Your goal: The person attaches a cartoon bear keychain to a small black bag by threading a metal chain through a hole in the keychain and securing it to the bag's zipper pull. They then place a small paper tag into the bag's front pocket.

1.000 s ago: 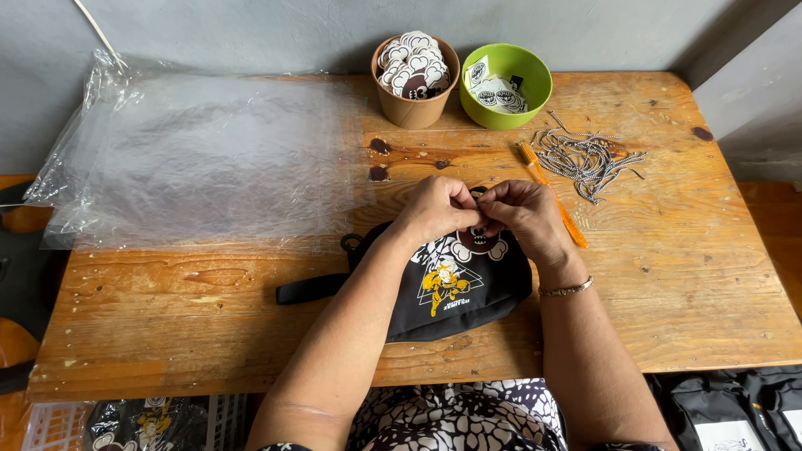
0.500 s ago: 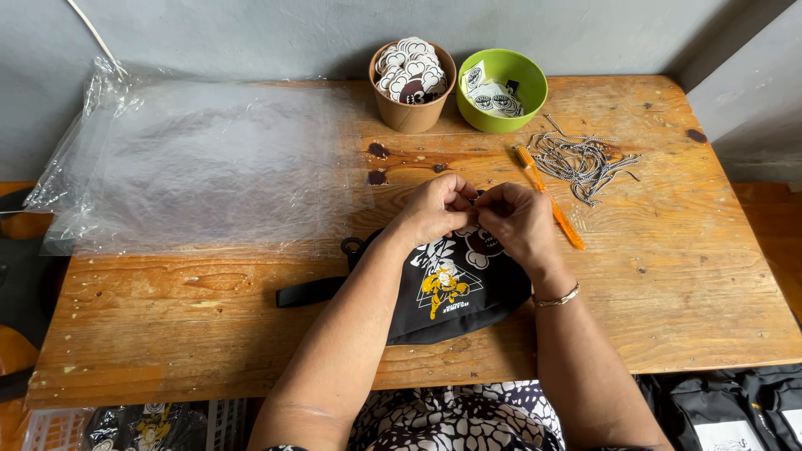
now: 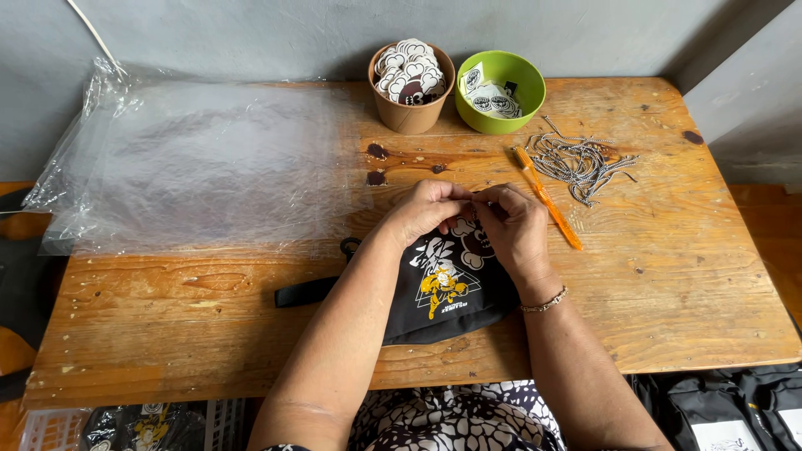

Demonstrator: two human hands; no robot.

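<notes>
Bag: black fabric pouch [image 3: 443, 288] with a white and yellow print, lying flat on the wooden table near its front edge.
Strap: black strap [image 3: 305, 292] trailing off to the left.
Top edge: pinched between both hands, partly hidden.

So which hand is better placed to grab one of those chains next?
Probably the right hand. It works at the top edge of the black bag, and the pile of chains lies on its side of the table. The left hand would have to cross over.
</notes>
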